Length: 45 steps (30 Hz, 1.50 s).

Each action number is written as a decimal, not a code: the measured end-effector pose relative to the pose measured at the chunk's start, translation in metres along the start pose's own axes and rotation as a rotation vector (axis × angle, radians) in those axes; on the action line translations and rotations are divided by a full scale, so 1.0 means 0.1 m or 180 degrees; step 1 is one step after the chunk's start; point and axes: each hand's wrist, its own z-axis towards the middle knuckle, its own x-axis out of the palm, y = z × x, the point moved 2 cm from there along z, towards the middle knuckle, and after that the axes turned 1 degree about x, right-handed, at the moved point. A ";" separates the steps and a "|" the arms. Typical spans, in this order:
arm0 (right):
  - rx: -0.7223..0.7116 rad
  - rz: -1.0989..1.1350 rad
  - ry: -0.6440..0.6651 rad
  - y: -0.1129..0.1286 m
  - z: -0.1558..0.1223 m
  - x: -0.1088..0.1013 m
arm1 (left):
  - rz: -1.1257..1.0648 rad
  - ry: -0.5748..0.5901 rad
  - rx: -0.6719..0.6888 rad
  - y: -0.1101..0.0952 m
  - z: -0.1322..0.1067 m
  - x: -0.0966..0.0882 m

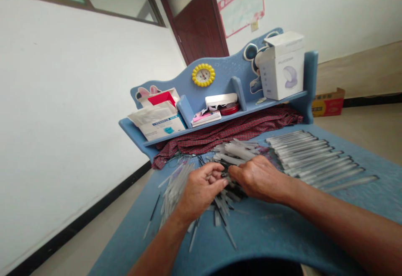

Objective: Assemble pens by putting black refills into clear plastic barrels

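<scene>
My left hand (201, 188) is closed over the middle of the blue desk, thumb and fingers pinched around a small black pen part (223, 175). Close beside it, my right hand (259, 179) is closed too, knuckles up; what its fingertips grip is hidden. Beneath both hands lie black pen parts (234, 195) in a loose heap. Thin pen refills (176, 186) are piled by my left wrist. Behind my hands is a stack of whitish, translucent pen barrels (238, 151). A row of clear pens with dark ends (314, 156) lies to the right.
A blue shelf (220, 119) spans the desk's back, holding a white box (282, 68), papers (161, 121) and a red round tin (230, 109). Checked cloth (226, 129) is bunched beneath it. A dark gap (257, 267) shows at the near edge. The wall (69, 112) is left.
</scene>
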 end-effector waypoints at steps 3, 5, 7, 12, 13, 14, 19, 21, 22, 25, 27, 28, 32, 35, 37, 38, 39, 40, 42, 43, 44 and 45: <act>0.0027 0.0032 -0.0006 0.00 0.00 -0.01 | 0.0138 0.0018 -0.0063 -0.01 -0.01 -0.01; 0.0012 0.0034 0.0001 0.01 0.00 -0.02 | 0.0347 0.0098 -0.0029 -0.02 -0.02 -0.02; -0.0005 0.0025 0.0024 0.01 0.00 -0.03 | 0.0433 0.0150 0.0029 -0.03 -0.03 -0.01; -0.0011 0.0030 0.0080 0.01 0.00 -0.02 | 0.0352 0.0030 0.0142 -0.03 -0.03 0.00; -0.0006 0.0036 0.0087 0.01 0.00 -0.02 | 0.0329 0.0011 0.0138 -0.03 -0.03 0.00; 0.0001 0.0044 0.0090 0.01 0.00 -0.02 | 0.0309 -0.0010 0.0121 -0.02 -0.03 0.00; -0.0022 0.0019 0.0042 0.01 0.00 -0.04 | 0.0505 0.0089 0.0079 -0.04 -0.02 -0.02; -0.0042 0.0009 0.0040 0.02 0.00 -0.03 | 0.0606 0.0173 0.0112 -0.05 -0.03 -0.02; -0.0045 0.0017 0.0041 0.02 0.00 -0.03 | 0.0631 0.0179 0.0131 -0.06 -0.03 -0.02; -0.0047 0.0048 0.0028 0.02 0.00 -0.02 | 0.0680 0.0147 0.0210 -0.06 -0.03 -0.02; -0.0053 0.0060 0.0008 0.02 0.00 -0.02 | 0.0731 0.0106 0.0297 -0.05 -0.03 -0.01; -0.0055 0.0058 -0.0002 0.02 0.00 -0.02 | 0.0776 0.0084 0.0360 -0.05 -0.03 -0.01; -0.0051 0.0061 0.0001 0.02 -0.01 -0.05 | 0.1134 0.0001 0.0687 -0.06 -0.03 -0.03; -0.0064 0.0081 0.0037 0.02 -0.01 -0.07 | 0.1355 0.0033 0.0891 -0.08 -0.04 -0.04; -0.0081 0.0088 0.0043 0.01 -0.01 -0.07 | 0.1407 0.0077 0.0955 -0.10 -0.05 -0.05; -0.0092 0.0094 0.0038 0.01 -0.01 -0.06 | 0.1417 0.0094 0.0964 -0.11 -0.05 -0.05; -0.0097 0.0099 0.0028 0.00 -0.01 -0.06 | 0.1429 0.0101 0.0958 -0.12 -0.05 -0.07; -0.0094 0.0097 0.0018 0.00 -0.01 -0.05 | 0.1447 0.0114 0.0942 -0.14 -0.05 -0.08; -0.0061 0.0071 0.0031 -0.02 -0.01 -0.04 | 0.1515 0.0161 0.0879 -0.17 -0.05 -0.13; -0.0028 0.0052 0.0052 -0.03 -0.01 -0.04 | 0.1573 0.0215 0.0839 -0.19 -0.05 -0.17; 0.0008 0.0033 0.0078 -0.04 -0.01 -0.04 | 0.1646 0.0289 0.0803 -0.21 -0.06 -0.20; 0.0043 0.0015 0.0101 -0.06 -0.01 -0.04 | 0.1725 0.0387 0.0778 -0.22 -0.08 -0.24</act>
